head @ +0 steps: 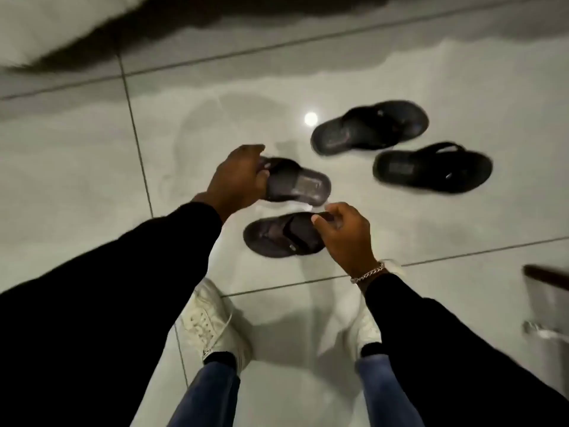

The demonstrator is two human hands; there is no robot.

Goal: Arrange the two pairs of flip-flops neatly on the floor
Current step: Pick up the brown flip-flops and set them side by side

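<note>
Two pairs of dark flip-flops are over a glossy white tiled floor (92, 155). My left hand (238, 177) grips the toe end of one brown flip-flop (300, 183), its heel pointing right. My right hand (345, 232) pinches the right end of the second brown flip-flop (280, 237), which lies crosswise just below the first. The black pair is farther right: one black flip-flop (369, 127) angled up to the right, the other black flip-flop (431, 171) below it, lying sideways. Neither black one is touched.
My white sneakers (215, 325) stand on the tiles close below the brown pair. A dark-topped metal object (545, 303) pokes in at the right edge. A dark shadowed band (154, 29) runs across the top of the floor.
</note>
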